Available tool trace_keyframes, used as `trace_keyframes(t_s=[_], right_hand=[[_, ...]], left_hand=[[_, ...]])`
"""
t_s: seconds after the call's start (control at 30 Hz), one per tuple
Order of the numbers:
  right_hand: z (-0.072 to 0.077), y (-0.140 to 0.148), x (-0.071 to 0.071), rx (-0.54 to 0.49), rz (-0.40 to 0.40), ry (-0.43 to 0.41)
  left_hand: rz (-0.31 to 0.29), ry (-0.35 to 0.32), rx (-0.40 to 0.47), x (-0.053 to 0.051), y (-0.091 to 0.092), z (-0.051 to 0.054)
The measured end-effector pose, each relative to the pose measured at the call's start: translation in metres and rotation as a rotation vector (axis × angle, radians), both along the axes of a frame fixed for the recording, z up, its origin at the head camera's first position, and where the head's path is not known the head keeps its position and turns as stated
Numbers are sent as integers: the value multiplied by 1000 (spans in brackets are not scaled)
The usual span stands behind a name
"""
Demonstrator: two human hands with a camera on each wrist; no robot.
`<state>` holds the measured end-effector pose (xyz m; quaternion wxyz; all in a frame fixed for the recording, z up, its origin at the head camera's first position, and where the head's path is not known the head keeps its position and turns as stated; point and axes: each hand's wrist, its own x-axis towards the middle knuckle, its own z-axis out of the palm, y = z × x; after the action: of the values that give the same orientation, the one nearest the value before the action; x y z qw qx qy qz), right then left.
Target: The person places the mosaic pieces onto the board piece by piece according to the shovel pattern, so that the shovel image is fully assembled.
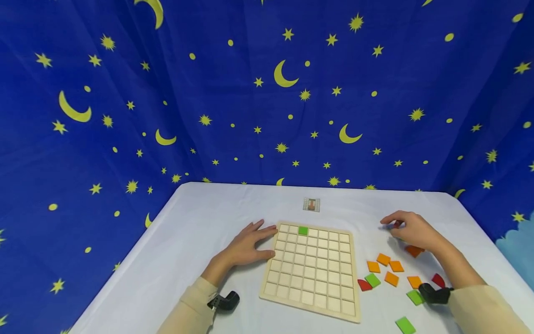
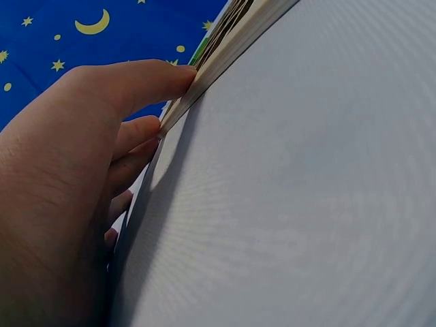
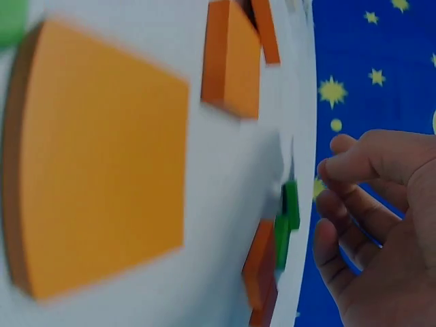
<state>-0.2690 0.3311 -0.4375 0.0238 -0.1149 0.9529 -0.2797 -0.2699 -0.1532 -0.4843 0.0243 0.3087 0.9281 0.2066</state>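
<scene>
A wooden grid board (image 1: 268, 295) lies on the white table, with one green square tile (image 1: 303, 230) in its far row. My left hand (image 1: 246, 246) rests at the board's left side, fingers spread, the thumb touching the rim (image 2: 211, 76). My right hand (image 1: 415, 230) hovers right of the board, above the tiles, its fingers loosely bent. In the right wrist view, no tile shows between these fingers (image 3: 340, 167). A dark red piece (image 1: 396, 224) shows by the right fingertips in the head view. Green tiles (image 3: 291, 204) and an orange tile (image 3: 259, 266) lie near that hand.
Several orange tiles (image 1: 391, 279), green tiles (image 1: 405, 325) and red rounded pieces (image 1: 365, 285) are scattered right of the board. A small patterned card (image 1: 311, 204) lies beyond it. A blue curtain (image 1: 233, 93) with moons and stars surrounds the table.
</scene>
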Motion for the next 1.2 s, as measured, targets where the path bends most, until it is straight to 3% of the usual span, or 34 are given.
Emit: trace_keyframes(t_s=[0.17,0.47,1.2], right_hand=[[-5,16,3,-12,-37,-27],[-17,32,4,-29,-19,-72],[-16,25,3,-66,-27,-94]], left_hand=[[-7,-1,7,1,0,2],[-22,0,35,5,0,5],[6,-8,6,2,1,3]])
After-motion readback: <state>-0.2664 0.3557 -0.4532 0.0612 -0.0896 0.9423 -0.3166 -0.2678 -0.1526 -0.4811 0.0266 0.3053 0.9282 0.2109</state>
